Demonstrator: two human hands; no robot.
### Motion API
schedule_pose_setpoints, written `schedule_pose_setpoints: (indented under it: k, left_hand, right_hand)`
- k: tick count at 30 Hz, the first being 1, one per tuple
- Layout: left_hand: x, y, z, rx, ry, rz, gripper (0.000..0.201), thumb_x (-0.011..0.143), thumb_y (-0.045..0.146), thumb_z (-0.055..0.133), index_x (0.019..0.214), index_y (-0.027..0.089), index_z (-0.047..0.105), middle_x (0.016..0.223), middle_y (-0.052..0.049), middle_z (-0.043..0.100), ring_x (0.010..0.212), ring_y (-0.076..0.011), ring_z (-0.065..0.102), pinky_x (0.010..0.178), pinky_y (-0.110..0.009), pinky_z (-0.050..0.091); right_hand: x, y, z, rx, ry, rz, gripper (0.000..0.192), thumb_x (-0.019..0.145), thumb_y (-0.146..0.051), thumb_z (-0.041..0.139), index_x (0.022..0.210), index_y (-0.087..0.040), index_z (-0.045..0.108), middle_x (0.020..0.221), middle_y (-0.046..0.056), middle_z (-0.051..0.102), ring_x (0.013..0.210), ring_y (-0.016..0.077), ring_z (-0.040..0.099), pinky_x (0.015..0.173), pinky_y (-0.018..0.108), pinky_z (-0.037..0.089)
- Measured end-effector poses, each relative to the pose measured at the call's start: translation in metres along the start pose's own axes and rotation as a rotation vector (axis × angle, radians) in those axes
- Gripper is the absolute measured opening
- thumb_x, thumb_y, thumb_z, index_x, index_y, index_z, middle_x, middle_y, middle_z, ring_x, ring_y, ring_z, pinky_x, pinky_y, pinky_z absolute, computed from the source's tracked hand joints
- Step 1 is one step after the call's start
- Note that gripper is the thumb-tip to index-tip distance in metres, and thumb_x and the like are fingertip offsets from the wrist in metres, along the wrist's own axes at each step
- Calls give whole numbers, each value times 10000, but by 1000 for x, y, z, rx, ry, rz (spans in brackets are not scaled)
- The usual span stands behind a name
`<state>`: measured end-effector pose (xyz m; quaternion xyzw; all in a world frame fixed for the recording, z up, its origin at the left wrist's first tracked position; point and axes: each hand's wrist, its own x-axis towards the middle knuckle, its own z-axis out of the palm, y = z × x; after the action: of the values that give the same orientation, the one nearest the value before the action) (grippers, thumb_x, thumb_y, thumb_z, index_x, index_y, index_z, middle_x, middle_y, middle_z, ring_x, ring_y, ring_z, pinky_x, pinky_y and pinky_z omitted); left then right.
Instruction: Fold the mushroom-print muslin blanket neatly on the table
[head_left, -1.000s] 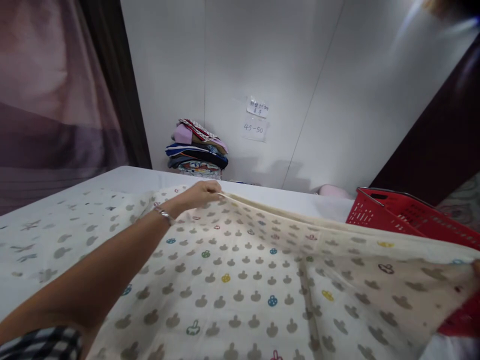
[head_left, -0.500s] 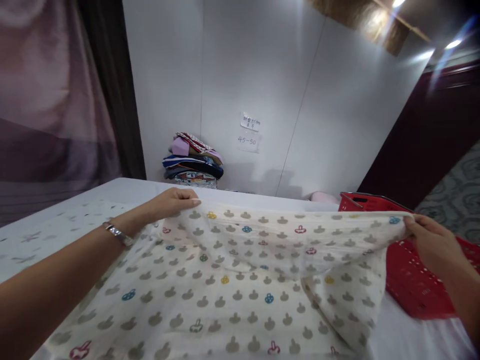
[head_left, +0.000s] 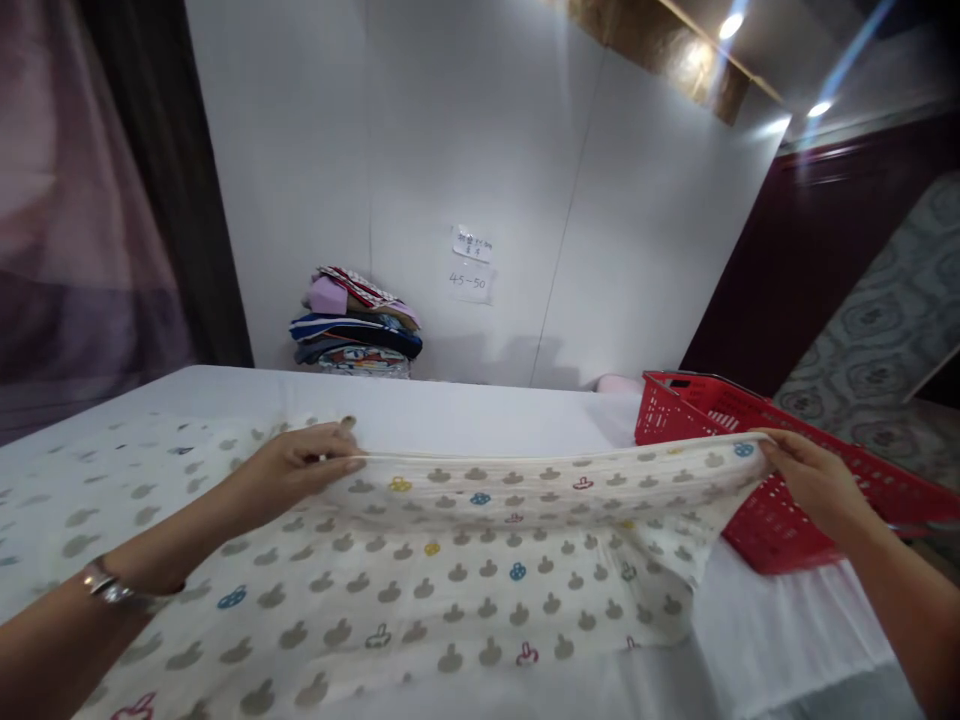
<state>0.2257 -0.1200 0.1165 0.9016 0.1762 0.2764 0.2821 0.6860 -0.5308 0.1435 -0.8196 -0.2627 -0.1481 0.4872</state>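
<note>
A thin cream cloth (head_left: 465, 590) printed with grey mushroom shapes and a few coloured ones spreads across the white table. My left hand (head_left: 315, 462) pinches its far edge at the left. At the far right corner, my right hand (head_left: 806, 478) grips the same edge between thumb and fingers. Between both hands the edge is pulled straight and lifted a little, while the nearer part droops to the table. A silver bracelet (head_left: 112, 585) circles my left wrist.
A red plastic basket (head_left: 787, 530) stands at the right, close to my right hand. Folded fabrics (head_left: 356, 325) are stacked at the table's back left. Another patterned cloth (head_left: 82, 480) lies at the left. A wall with a paper sign (head_left: 471, 280) rises behind the white table (head_left: 487, 415).
Both hands have come lower with the cloth's far edge, which now hangs closer to the table. The view has swung slightly right, showing more of the red basket.
</note>
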Motion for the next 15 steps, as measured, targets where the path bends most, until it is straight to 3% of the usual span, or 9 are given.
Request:
schedule_pose_setpoints:
  k: [2, 5, 10, 15]
  left_hand:
    - [-11, 0, 8, -4, -78, -15, 258, 802, 424, 523, 740, 218, 665, 782, -16, 627, 731, -136, 537, 673, -221, 443]
    - [-26, 2, 21, 16, -78, -10, 239, 799, 430, 517, 776, 260, 684, 824, -11, 647, 756, -152, 570, 652, -218, 456]
    - [-42, 0, 36, 45, -36, 62, 166, 779, 428, 537, 805, 371, 691, 831, 43, 671, 773, -161, 618, 659, -227, 500]
    - [-48, -20, 42, 105, 55, 15, 205, 754, 491, 543, 925, 492, 655, 893, 99, 687, 802, -187, 643, 681, -278, 551]
  right_hand:
    - [-5, 10, -7, -2, -16, -5, 220, 704, -351, 555, 865, -218, 624, 879, 69, 649, 846, 230, 571, 785, 311, 428]
    - [-15, 25, -13, -39, -46, 8, 169, 714, -300, 534, 839, -207, 598, 833, 64, 632, 804, 206, 558, 762, 291, 419]
    - [-29, 43, -14, -86, -105, 16, 130, 726, -286, 513, 805, -203, 575, 774, 50, 600, 764, 191, 533, 748, 290, 415]
    - [-28, 61, -13, -141, -103, -52, 188, 743, -362, 489, 813, -208, 571, 748, 37, 599, 743, 200, 540, 737, 325, 437]
